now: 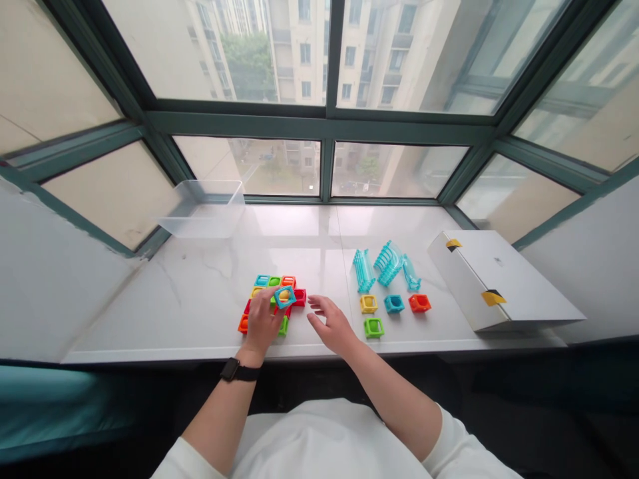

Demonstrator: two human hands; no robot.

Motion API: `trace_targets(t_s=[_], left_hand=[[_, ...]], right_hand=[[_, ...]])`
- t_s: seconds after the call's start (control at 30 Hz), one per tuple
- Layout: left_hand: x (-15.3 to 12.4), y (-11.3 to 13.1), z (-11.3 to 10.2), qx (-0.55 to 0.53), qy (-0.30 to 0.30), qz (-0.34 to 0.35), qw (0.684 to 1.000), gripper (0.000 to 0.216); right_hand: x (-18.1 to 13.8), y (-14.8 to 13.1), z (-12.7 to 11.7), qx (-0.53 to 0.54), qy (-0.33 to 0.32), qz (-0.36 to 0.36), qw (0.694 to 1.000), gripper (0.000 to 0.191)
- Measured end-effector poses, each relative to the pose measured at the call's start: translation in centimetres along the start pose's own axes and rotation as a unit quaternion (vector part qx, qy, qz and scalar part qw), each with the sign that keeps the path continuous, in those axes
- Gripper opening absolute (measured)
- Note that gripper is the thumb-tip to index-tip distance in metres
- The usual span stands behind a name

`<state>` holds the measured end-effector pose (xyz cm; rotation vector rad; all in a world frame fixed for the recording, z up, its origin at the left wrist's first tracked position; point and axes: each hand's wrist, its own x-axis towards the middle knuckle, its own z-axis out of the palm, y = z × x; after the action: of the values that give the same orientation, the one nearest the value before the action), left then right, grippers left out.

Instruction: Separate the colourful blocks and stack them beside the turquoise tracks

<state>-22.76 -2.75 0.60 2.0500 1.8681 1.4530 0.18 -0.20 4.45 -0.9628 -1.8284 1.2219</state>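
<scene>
My left hand point(263, 319) is closed on a blue hollow block point(285, 297) with something yellow inside it. It holds this block above a cluster of coloured hollow blocks point(274, 281) on the white sill; my hand hides part of the cluster. A red block point(299, 297) sits at the cluster's right side. My right hand point(332, 322) hovers just right of the cluster, fingers apart and nothing in them. Further right lie a yellow block point(368, 304), a blue block point(394, 304), an orange-red block point(420, 303) and a green block point(373, 327).
Clear turquoise track pieces point(388, 262) lie behind the loose blocks. At the right stands a white box point(509, 279) with yellow-and-black tape. A transparent plastic bin point(204, 213) is at the back left. Windows enclose the sill point(164, 313), whose front edge faces me.
</scene>
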Motion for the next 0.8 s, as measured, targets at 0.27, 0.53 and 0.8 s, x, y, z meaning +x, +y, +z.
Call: trace_targets(t_s=[0.27, 0.53, 0.8], left_hand=[[-0.7, 8.1, 2.0, -0.132, -0.058, 0.022, 0.989, 0.040], [-2.4, 12.3, 4.5, -0.306, -0.173, -0.057, 0.934, 0.053], [-2.6, 14.2, 5.8, -0.492, -0.201, -0.277, 0.801, 0.030]], right_hand=[[-1.9, -0.2, -1.7, 0.219, 0.050, 0.064, 0.972, 0.042], [-5.0, 1.4, -5.2, 0.218, 0.145, 0.093, 0.961, 0.044], [-7.5, 1.1, -7.0, 0.153, 0.135, 0.103, 0.974, 0.038]])
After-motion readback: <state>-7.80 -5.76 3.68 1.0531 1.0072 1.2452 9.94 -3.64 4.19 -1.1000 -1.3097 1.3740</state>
